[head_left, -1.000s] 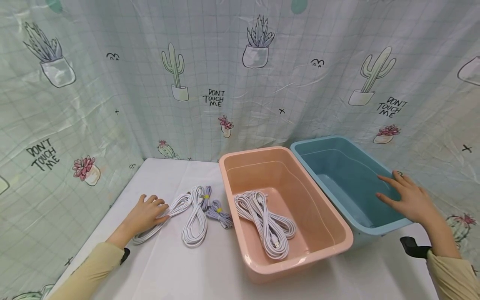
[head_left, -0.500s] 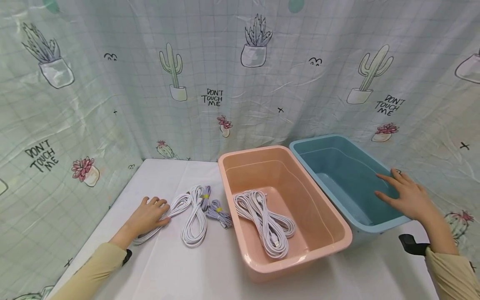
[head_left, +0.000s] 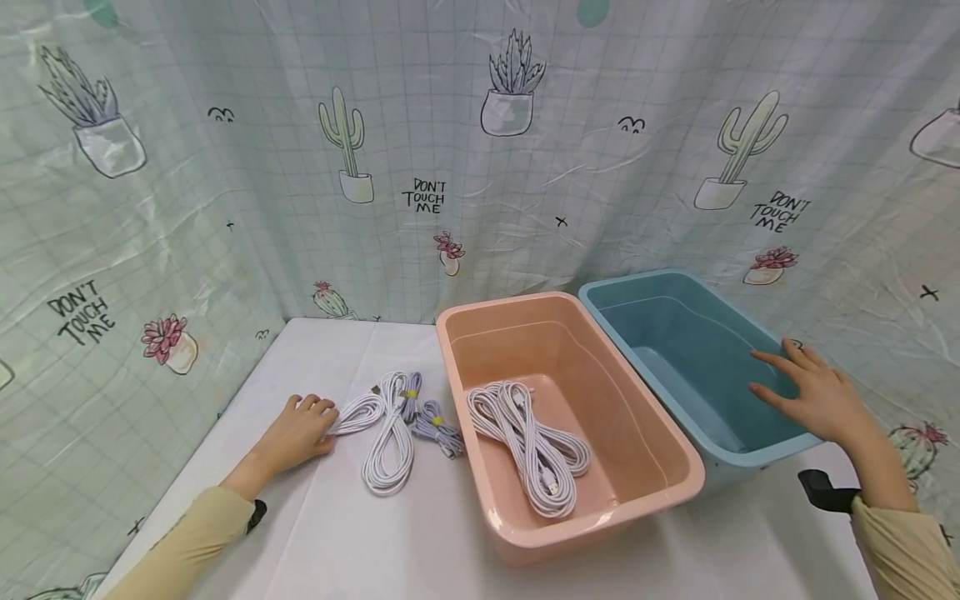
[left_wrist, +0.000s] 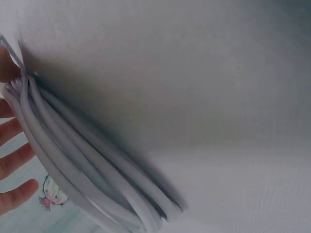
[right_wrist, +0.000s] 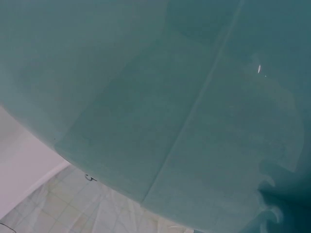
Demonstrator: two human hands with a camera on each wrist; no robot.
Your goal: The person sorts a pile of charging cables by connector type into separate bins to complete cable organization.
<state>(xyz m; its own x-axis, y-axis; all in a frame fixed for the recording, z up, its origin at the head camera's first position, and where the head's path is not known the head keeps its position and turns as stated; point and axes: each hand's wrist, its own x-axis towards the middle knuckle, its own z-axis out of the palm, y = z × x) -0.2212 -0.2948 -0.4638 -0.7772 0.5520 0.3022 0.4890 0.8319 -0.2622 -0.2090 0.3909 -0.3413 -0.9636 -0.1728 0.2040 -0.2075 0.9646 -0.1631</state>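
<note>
My left hand (head_left: 302,429) pinches a bundled white cable (head_left: 358,414) at the left of the table in the head view. One loop shows beyond the fingertips; the other end is hidden by the hand. In the left wrist view the cable's strands (left_wrist: 92,167) fan out from between thumb and fingers. At the blue bin (head_left: 675,367), my right hand (head_left: 821,400) rests over the right rim, fingers spread and holding nothing. The right wrist view shows only the bin's inner wall (right_wrist: 160,111) and some curtain.
Another white cable bundle (head_left: 390,454) and two small greyish cables (head_left: 438,429) with yellow ties lie right of the left hand. A pink bin (head_left: 630,417) stands beside the blue one, with white cable bundles (head_left: 528,442) inside. A printed curtain (head_left: 450,150) encloses the table (head_left: 352,533).
The left fingers have drawn in around the white cable. Its near loop, earlier seen below the hand, is now out of sight. My right hand has stayed at the blue bin.
</note>
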